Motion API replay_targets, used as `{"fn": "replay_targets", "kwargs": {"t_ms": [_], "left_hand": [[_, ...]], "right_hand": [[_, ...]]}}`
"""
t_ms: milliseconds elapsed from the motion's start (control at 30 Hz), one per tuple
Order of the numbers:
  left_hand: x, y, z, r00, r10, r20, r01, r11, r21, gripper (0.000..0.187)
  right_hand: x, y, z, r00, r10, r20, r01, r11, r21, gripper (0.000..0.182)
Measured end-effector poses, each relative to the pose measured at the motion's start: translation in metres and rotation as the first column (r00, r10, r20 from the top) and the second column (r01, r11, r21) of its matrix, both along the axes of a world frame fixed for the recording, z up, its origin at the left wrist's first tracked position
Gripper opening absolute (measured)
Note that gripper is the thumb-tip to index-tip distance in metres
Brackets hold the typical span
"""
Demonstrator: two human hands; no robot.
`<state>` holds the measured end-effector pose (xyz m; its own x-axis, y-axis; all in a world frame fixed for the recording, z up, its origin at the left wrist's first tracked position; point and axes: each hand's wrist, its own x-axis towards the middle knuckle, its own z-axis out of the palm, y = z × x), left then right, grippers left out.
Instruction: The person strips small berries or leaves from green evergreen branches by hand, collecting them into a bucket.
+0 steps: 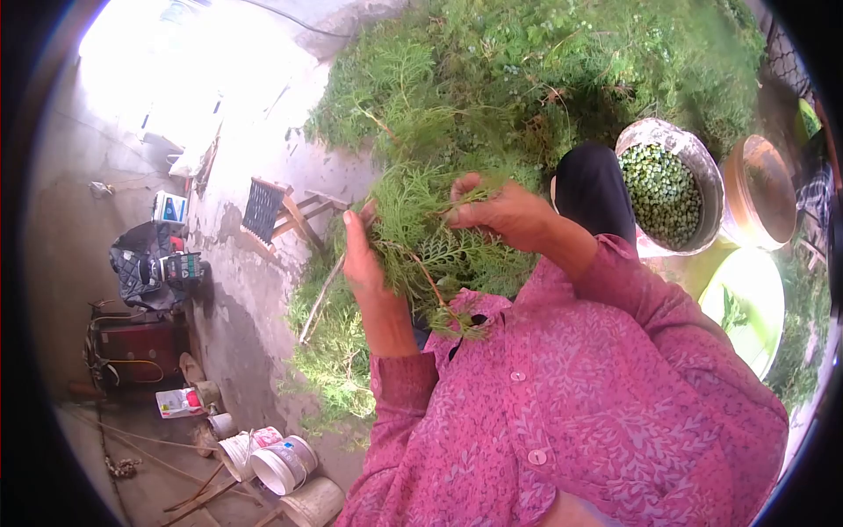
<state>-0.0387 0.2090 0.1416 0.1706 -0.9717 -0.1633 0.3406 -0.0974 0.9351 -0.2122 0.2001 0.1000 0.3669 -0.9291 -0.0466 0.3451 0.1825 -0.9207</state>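
Note:
A leafy green branch (413,233) with a thin brown stem is held in front of the pink patterned shirt. My left hand (362,250) is wrapped round its left side, thumb up, with part of the fingers hidden behind the leaves. On the right side of the same sprig, my right hand (496,211) pinches a leafy tip between thumb and fingers. A large pile of cut green branches (527,79) lies beyond both hands. Right of my dark-trousered knee, a bucket (709,189) holds many small green cones (659,189).
At the right are a tan round container (760,189) and a pale green basin (755,307). A folding stool (272,215) stands left of the pile. White buckets (285,465) lie at lower left, below a dark red box (140,349). Part of another person in checked clothing shows at far right.

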Motion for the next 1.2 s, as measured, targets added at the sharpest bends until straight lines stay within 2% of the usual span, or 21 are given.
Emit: {"fn": "replay_targets", "kwargs": {"t_ms": [67,100,167,200,267,300,333,367,400,467,500,533,567,600,700,767,867,933,1000,1033,1200], "left_hand": [[0.001,-0.001,0.0,0.999,-0.041,-0.012,0.042,0.999,0.026,0.051],[0.001,-0.002,-0.001,0.999,-0.04,-0.011,0.04,0.999,0.027,0.051],[0.0,-0.004,-0.003,1.0,-0.006,0.024,0.004,0.997,0.071,0.051],[-0.002,-0.004,-0.002,1.0,-0.004,0.024,0.002,0.997,0.072,0.051],[-0.009,-0.004,0.0,1.0,0.01,-0.016,-0.009,0.999,0.049,0.051],[-0.01,-0.005,-0.002,1.0,0.008,-0.018,-0.007,0.999,0.05,0.051],[-0.009,-0.005,-0.005,1.0,0.007,-0.025,-0.006,0.998,0.055,0.048],[-0.009,-0.006,-0.007,0.999,0.007,-0.032,-0.005,0.998,0.06,0.046],[-0.01,-0.006,-0.007,0.999,0.007,-0.032,-0.005,0.998,0.062,0.046],[-0.013,-0.007,-0.006,0.998,0.054,0.009,-0.055,0.997,0.053,0.046],[-0.007,-0.009,-0.005,0.998,0.058,0.009,-0.058,0.997,0.053,0.046],[0.005,-0.013,-0.004,0.997,0.074,-0.005,-0.073,0.997,0.026,0.049],[0.016,-0.018,-0.005,0.996,0.087,-0.022,-0.088,0.996,-0.001,0.051],[0.027,-0.022,-0.011,0.984,0.175,0.042,-0.176,0.984,0.007,0.053],[0.048,-0.029,-0.014,0.997,0.076,0.028,-0.076,0.997,-0.004,0.055],[0.032,-0.02,-0.004,0.992,0.117,0.035,-0.117,0.993,0.0,0.054],[0.033,-0.02,-0.008,0.986,0.159,0.049,-0.159,0.987,-0.004,0.053],[0.04,-0.024,-0.017,0.993,0.052,-0.108,-0.058,0.997,-0.056,0.052],[0.035,-0.021,-0.018,0.987,0.115,-0.109,-0.118,0.993,-0.015,0.051],[0.032,-0.021,-0.016,0.979,0.173,-0.108,-0.172,0.985,0.023,0.051],[0.029,-0.018,-0.016,0.982,0.186,0.036,-0.186,0.982,0.018,0.05]], "right_hand": [[-0.004,0.003,0.001,0.988,0.061,0.144,-0.08,0.988,0.132,0.021],[-0.005,0.003,-0.004,0.987,0.062,0.145,-0.082,0.988,0.133,0.021],[-0.004,0.003,-0.016,0.932,-0.027,0.362,-0.084,0.954,0.287,0.019],[-0.005,0.006,-0.013,0.932,-0.026,0.362,-0.085,0.954,0.289,0.019],[-0.008,0.016,-0.004,0.988,-0.099,0.12,0.03,0.879,0.476,0.017],[-0.014,0.017,-0.013,0.988,-0.101,0.118,0.033,0.878,0.477,0.017],[-0.022,0.019,-0.029,0.969,-0.006,-0.247,-0.007,0.999,-0.053,0.016],[-0.026,0.02,-0.042,0.812,-0.114,-0.573,-0.244,0.825,-0.51,0.015],[-0.026,0.018,-0.048,0.812,-0.114,-0.573,-0.244,0.826,-0.509,0.015],[-0.025,0.014,-0.055,0.892,-0.424,-0.154,0.108,0.531,-0.841,0.015],[-0.033,0.015,-0.056,0.894,-0.421,-0.153,0.106,0.531,-0.841,0.015],[-0.046,0.018,-0.058,0.996,0.088,0.021,-0.076,0.939,-0.335,0.016],[-0.054,0.019,-0.057,0.814,0.369,0.449,-0.491,0.85,0.191,0.017],[-0.054,0.021,-0.052,0.815,0.369,0.447,-0.491,0.85,0.193,0.017],[-0.038,0.033,-0.033,0.839,0.282,0.466,-0.418,0.881,0.22,0.021],[-0.026,0.033,-0.02,0.913,0.205,0.353,-0.309,0.912,0.271,0.026],[-0.009,0.026,-0.009,0.865,0.295,0.406,-0.414,0.876,0.245,0.035],[0.003,0.023,-0.006,0.869,0.337,0.362,-0.422,0.887,0.187,0.038],[0.012,0.022,-0.003,0.872,0.375,0.316,-0.431,0.893,0.129,0.041],[0.015,0.023,0.001,0.893,0.352,0.281,-0.4,0.907,0.136,0.043],[0.024,0.027,0.013,0.933,0.267,0.242,-0.303,0.945,0.124,0.043]]}}
